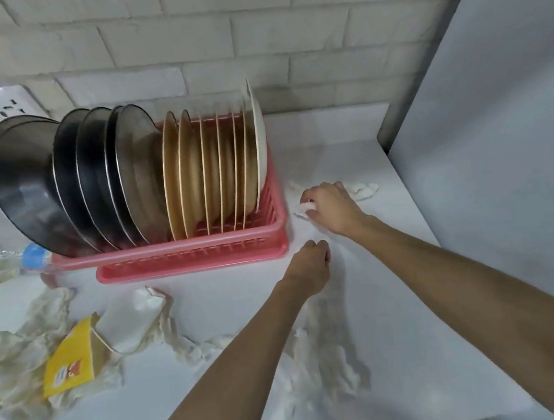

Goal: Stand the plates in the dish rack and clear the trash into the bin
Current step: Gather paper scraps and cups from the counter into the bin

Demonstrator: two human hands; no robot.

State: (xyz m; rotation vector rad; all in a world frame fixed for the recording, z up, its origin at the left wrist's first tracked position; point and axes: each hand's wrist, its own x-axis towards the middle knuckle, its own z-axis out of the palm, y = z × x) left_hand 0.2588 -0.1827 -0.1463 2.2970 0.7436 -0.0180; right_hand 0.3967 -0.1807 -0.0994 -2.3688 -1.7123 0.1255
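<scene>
**Right hand on the tissue scrap, next wad just past it**

Head view. The plates [210, 168] all stand on edge in the pink dish rack [271, 234], so I judge that half of the task done and the trash the open item. No bin in view.

The right hand [331, 208] is palm down on the bench [396, 300], just right of the rack's near corner. Its fingertips are drawn together and pinch a small white tissue scrap [306, 206] at the side of the hand nearest the rack.

Key relation: a second crumpled tissue [363, 189] lies just beyond the right hand's knuckles, on the side away from the rack, with its long axis running roughly left to right. The right hand is clearly the nearer one, so a short reach outward should cover it.

The left hand [310, 267] sits nearer the body than the right hand, slightly towards the rack, with its fingers curled under. Cannot tell whether it grips anything. A long tissue strip [321, 368] lies along the bench beside and beneath that forearm.

The remaining trash is well off to the left hand's side:
- a yellow carton [73, 358]
- a bottle [34, 255], which touches the rack's left end
</scene>
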